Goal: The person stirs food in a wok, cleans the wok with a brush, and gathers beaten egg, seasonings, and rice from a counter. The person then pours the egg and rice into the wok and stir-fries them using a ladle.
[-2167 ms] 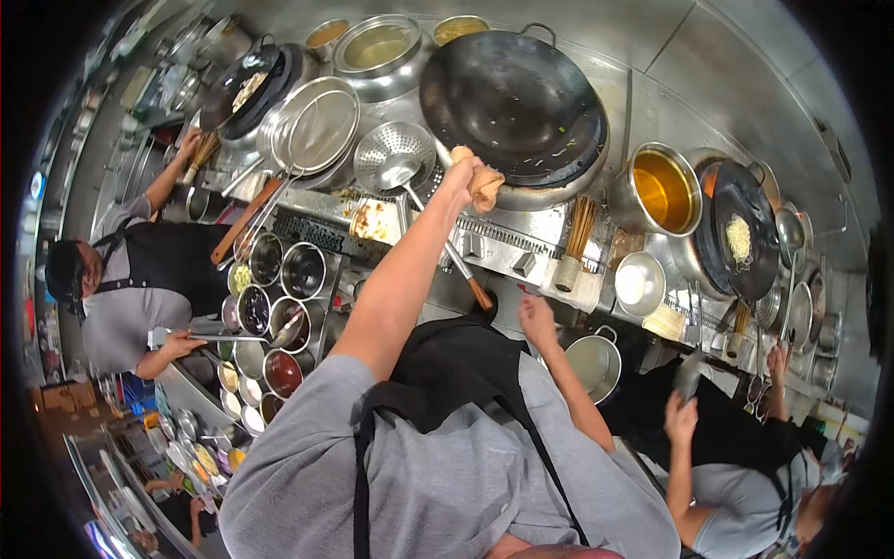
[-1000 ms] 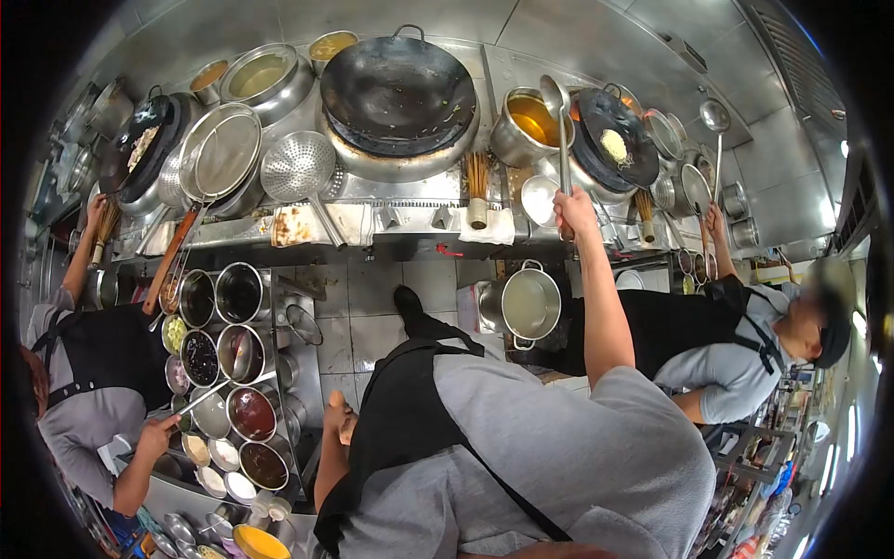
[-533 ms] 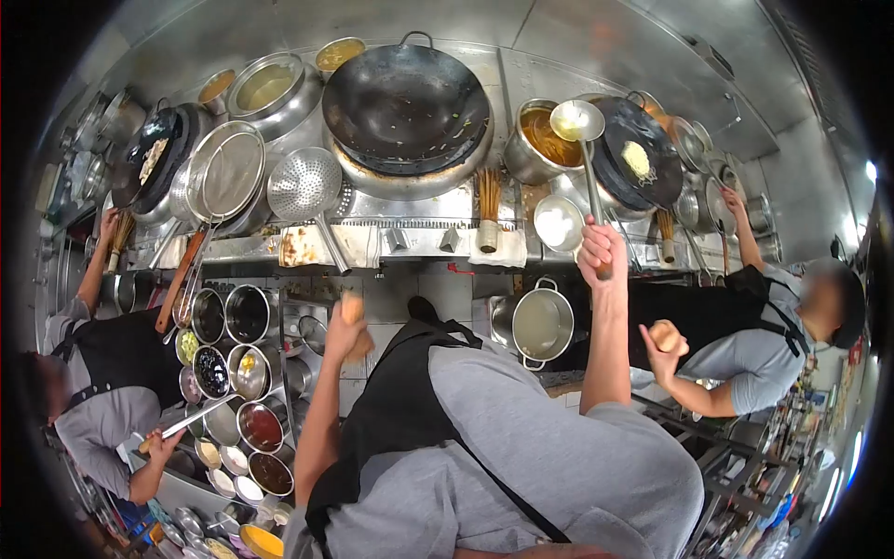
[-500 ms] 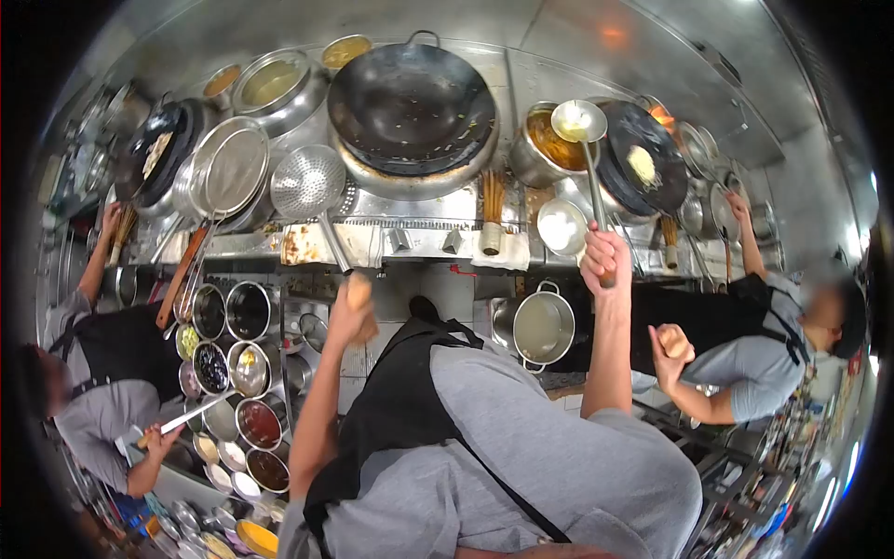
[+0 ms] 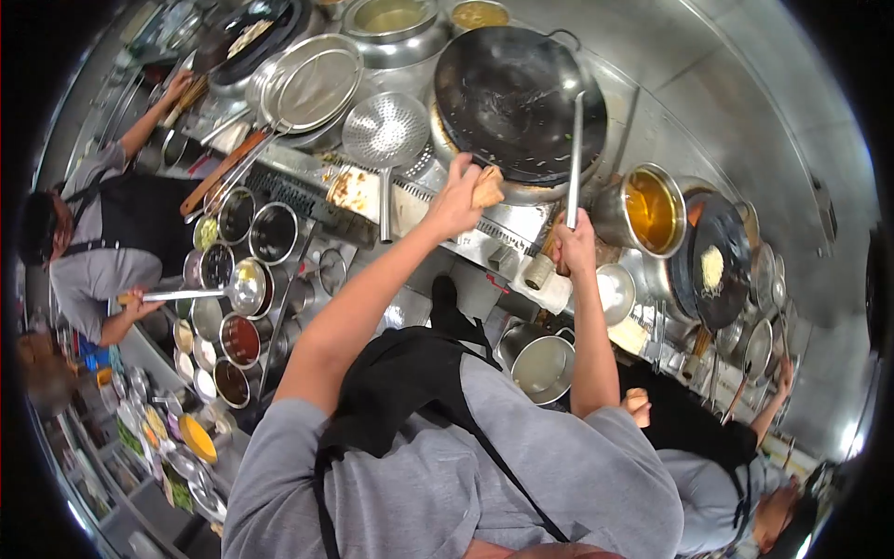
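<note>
My left hand [image 5: 454, 200] is closed on a folded tan cloth [image 5: 488, 187] at the near left rim of the large dark wok [image 5: 507, 102]. The fingers of my right hand [image 5: 575, 244] are wrapped round the long handle of a metal ladle [image 5: 575, 158], which reaches up over the right side of the wok. The ladle's bowl is hard to make out against the wok. Small food bits and a wet sheen show inside the wok. A bamboo brush [image 5: 539, 270] stands beside my right hand, partly hidden.
A perforated strainer [image 5: 386, 130] and mesh sieves [image 5: 312, 84] lie left of the wok. A pot of orange liquid [image 5: 652, 211] and a second wok [image 5: 722, 265] are at right. Co-workers [image 5: 116, 219] [image 5: 717, 466] stand on both sides. Sauce pots [image 5: 240, 339] fill the lower left.
The view has turned and shifted. My left hand has moved up to the wok's rim with the cloth. My right hand has brought the ladle from the right pot area over to the wok.
</note>
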### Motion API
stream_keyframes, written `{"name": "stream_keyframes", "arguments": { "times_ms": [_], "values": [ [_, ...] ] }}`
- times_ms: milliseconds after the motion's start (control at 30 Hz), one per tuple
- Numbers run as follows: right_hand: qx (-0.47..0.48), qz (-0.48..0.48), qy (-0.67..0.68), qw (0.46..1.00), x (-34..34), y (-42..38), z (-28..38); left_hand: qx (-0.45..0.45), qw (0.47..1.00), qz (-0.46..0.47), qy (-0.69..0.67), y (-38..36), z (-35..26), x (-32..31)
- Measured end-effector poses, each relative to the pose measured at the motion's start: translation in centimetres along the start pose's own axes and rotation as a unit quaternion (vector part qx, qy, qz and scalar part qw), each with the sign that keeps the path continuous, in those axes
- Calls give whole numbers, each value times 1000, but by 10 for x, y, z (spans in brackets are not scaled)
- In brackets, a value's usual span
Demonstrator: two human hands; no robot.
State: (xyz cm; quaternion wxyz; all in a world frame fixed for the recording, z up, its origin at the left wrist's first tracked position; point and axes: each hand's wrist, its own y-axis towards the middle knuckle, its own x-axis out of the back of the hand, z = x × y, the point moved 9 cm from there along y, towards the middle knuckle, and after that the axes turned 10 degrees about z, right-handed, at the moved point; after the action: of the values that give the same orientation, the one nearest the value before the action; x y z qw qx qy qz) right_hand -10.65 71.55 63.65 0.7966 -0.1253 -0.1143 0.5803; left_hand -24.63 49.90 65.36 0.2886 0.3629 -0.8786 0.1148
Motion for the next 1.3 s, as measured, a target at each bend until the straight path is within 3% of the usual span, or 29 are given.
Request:
{"name": "stream_keyframes", "arguments": {
  "times_ms": [33,100,133,167,233,300,367,433,467,533,567,633,733,800,867,900,967,1033,1067,1100,1133,1167,1200,1233,1300],
  "values": [
    [13,-9,-15,1000,-1,7,4,10,999,-29,-38,-26,10,4],
    [16,-4,15,1000,-11,13,-1,199,961,29,-191,-99,47,0],
    [11,1,21,1000,-16,16,-4,263,948,-41,-171,-147,66,7],
    [21,-6,27,999,-16,18,-5,209,922,-47,-323,-185,108,-15],
    [0,-5,10,1000,-22,17,-2,280,879,-62,-382,-268,130,-4],
    [-19,-3,87,996,-38,10,-3,339,806,-118,-471,-359,123,9],
    [-18,110,187,976,-72,-7,0,348,768,-194,-501,-436,111,31],
    [-18,66,236,969,-96,-41,20,348,731,-270,-522,-510,105,41],
    [22,185,368,911,-115,-48,27,345,711,-307,-530,-547,104,42],
    [-8,425,574,700,-149,-81,39,335,665,-393,-540,-619,104,40],
    [-10,384,557,736,-154,-94,27,327,644,-436,-537,-656,108,34],
    [-34,434,515,738,-180,-120,-3,337,609,-503,-512,-730,106,24],
    [-153,607,428,652,-234,-187,-34,332,555,-613,-454,-833,96,9],
    [-185,690,347,608,-277,-224,-41,356,463,-682,-441,-902,87,-13],
    [-232,735,314,555,-329,-277,-40,288,388,-775,-408,-967,94,-32],
    [-253,763,310,508,-360,-301,-39,312,345,-800,-380,-1003,93,-41],
    [-306,761,302,486,-416,-343,-43,367,278,-846,-270,-1077,77,-46],
    [-357,710,279,539,-473,-375,-46,594,172,-786,4,-1174,62,-58],
    [-370,688,261,567,-509,-392,-45,606,169,-777,9,-1198,36,-46],
    [-400,701,249,536,-543,-412,-44,658,156,-733,76,-1206,-2,-23],
    [-396,709,174,557,-575,-428,-47,704,137,-697,-4,-1211,-22,-18],
    [-399,707,130,569,-604,-446,-48,728,149,-665,-72,-1273,24,-53],
    [-352,718,51,598,-634,-458,-52,724,122,-669,-112,-1286,23,-59],
    [-308,738,-20,600,-659,-470,-56,744,178,-627,-149,-1302,32,-60],
    [-198,752,-173,605,-702,-488,-68,761,230,-584,-162,-1319,42,-59]
  ]
}}
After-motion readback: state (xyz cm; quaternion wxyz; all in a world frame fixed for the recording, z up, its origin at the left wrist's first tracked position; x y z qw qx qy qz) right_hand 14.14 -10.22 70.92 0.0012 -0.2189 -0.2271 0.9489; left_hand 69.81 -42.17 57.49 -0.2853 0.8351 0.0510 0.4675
